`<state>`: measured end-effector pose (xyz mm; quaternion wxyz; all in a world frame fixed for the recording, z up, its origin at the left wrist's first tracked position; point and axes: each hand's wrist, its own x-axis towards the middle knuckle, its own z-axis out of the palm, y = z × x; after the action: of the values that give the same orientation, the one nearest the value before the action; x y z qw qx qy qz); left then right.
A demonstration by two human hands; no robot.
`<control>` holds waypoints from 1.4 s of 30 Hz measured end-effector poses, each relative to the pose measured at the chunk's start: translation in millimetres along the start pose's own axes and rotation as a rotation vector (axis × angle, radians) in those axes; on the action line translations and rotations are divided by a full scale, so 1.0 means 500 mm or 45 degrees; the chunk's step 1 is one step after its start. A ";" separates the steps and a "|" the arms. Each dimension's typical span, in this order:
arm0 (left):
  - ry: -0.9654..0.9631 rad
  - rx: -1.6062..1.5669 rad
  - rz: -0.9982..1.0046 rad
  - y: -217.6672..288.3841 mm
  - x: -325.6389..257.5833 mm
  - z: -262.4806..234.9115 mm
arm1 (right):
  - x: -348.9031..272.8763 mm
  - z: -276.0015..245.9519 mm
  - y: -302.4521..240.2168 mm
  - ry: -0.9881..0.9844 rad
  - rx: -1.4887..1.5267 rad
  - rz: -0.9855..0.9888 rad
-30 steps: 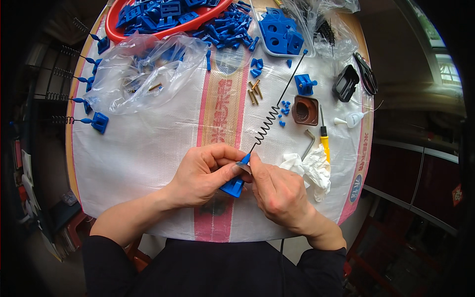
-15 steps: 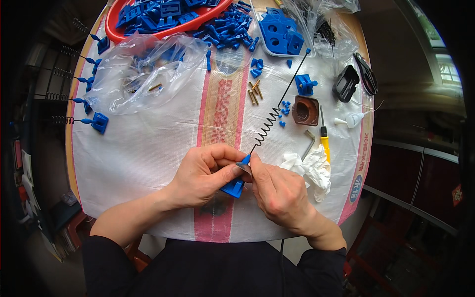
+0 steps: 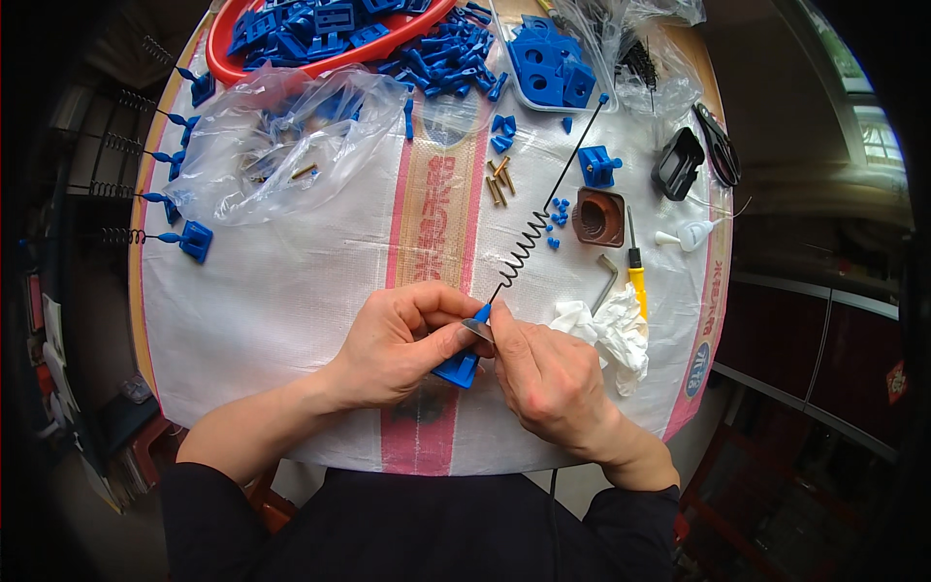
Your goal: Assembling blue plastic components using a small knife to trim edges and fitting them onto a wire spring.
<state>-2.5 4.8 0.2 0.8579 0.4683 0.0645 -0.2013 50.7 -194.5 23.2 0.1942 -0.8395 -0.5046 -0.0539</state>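
Note:
In front of me, my left hand [image 3: 393, 341] is closed round a blue plastic base [image 3: 456, 371] with a narrow stem. My right hand [image 3: 551, 383] is closed as well, its fingertips pressed against the same stem from the right. A thin shiny metal piece [image 3: 479, 330] crosses the tip of my left thumb, and its other end meets my right fingers. Out of the stem a black coiled wire [image 3: 524, 247] runs up and to the right, ending in a small blue tip [image 3: 603, 99]. My fingers hide part of the stem.
A red basin [image 3: 215, 60] of blue parts and a clear tub [image 3: 607, 92] stand at the back. A plastic bag [image 3: 242, 175] lies left. Brass screws [image 3: 501, 181], a brown container [image 3: 598, 217], a yellow-handled screwdriver [image 3: 636, 281], a hex key [image 3: 606, 283] and crumpled tissue [image 3: 621, 339] lie right.

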 end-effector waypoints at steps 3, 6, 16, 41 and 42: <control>0.012 -0.022 -0.029 0.001 0.000 0.001 | 0.001 0.000 0.003 0.005 0.004 -0.001; -0.003 0.009 0.026 -0.003 0.000 -0.002 | 0.000 -0.001 0.000 -0.015 -0.037 -0.009; 0.019 0.005 0.013 -0.003 -0.001 -0.001 | 0.001 -0.004 0.001 -0.022 -0.045 -0.015; 0.036 0.019 0.007 -0.007 0.001 -0.002 | 0.000 -0.007 -0.006 -0.049 -0.139 -0.037; 0.035 0.041 0.036 -0.008 0.001 -0.003 | 0.000 -0.010 -0.006 -0.007 -0.114 -0.021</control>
<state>-3.3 3.9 -3.7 0.8521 0.4856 0.0663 -0.1836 48.8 -195.1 28.8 0.1545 -0.8432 -0.5093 -0.0757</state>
